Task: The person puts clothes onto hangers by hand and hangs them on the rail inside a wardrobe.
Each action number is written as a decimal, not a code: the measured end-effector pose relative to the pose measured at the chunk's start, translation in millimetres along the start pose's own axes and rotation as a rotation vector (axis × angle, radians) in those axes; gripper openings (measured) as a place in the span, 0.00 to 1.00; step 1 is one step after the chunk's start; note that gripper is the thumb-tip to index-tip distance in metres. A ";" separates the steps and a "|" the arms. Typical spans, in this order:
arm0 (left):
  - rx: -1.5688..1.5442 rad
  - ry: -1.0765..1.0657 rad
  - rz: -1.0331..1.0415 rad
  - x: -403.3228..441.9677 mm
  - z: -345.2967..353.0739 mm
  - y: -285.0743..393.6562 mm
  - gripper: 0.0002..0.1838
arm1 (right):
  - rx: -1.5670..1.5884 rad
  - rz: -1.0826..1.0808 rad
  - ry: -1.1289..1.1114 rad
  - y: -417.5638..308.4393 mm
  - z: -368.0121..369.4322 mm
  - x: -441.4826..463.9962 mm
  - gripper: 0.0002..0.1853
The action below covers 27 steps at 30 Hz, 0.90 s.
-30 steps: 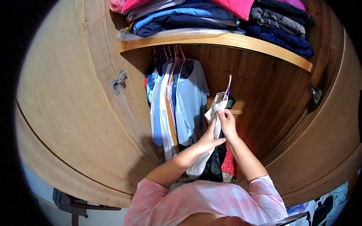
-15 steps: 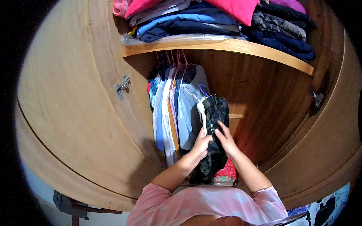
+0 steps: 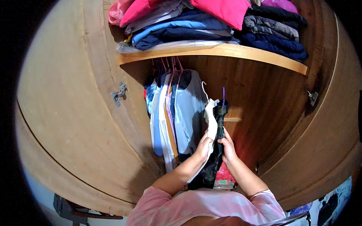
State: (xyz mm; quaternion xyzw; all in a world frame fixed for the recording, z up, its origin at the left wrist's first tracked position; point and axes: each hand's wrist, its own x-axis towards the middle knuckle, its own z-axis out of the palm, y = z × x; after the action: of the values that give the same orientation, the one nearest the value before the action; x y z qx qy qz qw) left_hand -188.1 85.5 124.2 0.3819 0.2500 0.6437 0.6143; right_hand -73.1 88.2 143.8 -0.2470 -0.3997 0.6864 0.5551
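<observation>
In front of the wardrobe, my left hand (image 3: 204, 147) is closed around a white garment (image 3: 211, 122) on a white hanger (image 3: 204, 89). My right hand (image 3: 227, 144) grips the edge of a dark camouflage-patterned garment (image 3: 218, 130), which is on a purple hanger (image 3: 223, 96). The two garments are side by side, with their upper parts slightly apart. Both hanger hooks are free of any rod that I can see. My fingers are partly hidden behind the cloth.
Shirts (image 3: 187, 113) hang on pink hangers at the left inside the wardrobe. Above runs a wooden shelf (image 3: 218, 50) stacked with folded clothes (image 3: 181, 32). A red patterned cloth (image 3: 225, 173) lies low behind my right arm. Wooden doors with hinges (image 3: 118, 94) stand at both sides.
The dark garment has turned edge-on and the white one now shows beside it. My right hand has gone from lying spread on the dark front to gripping its edge.
</observation>
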 end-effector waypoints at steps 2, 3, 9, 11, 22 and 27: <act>0.081 0.012 0.043 13.3 -8.6 10.2 0.29 | 0.056 0.019 0.016 -12.6 5.9 3.2 0.37; 0.090 0.042 0.021 17.1 -5.7 24.6 0.26 | 0.046 -0.001 -0.001 -15.6 2.6 9.3 0.38; 0.224 -0.016 0.160 65.1 -10.0 91.6 0.25 | -0.011 -0.054 -0.164 -54.4 17.9 47.5 0.38; 0.254 -0.030 0.166 78.1 -5.7 114.5 0.26 | -0.020 -0.084 -0.187 -68.1 30.4 62.8 0.38; 0.415 0.082 0.230 149.8 -38.8 139.8 0.23 | -0.042 -0.181 -0.232 -75.0 59.4 164.3 0.34; 0.435 0.217 0.316 159.4 -67.5 116.4 0.24 | -0.088 -0.137 -0.236 -52.0 67.4 181.0 0.33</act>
State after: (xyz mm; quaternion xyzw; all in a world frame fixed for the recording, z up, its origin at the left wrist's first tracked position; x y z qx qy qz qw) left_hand -304.4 237.9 206.3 0.4677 0.3839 0.6999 0.3795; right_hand -143.9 246.7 243.2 -0.1606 -0.5080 0.6528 0.5385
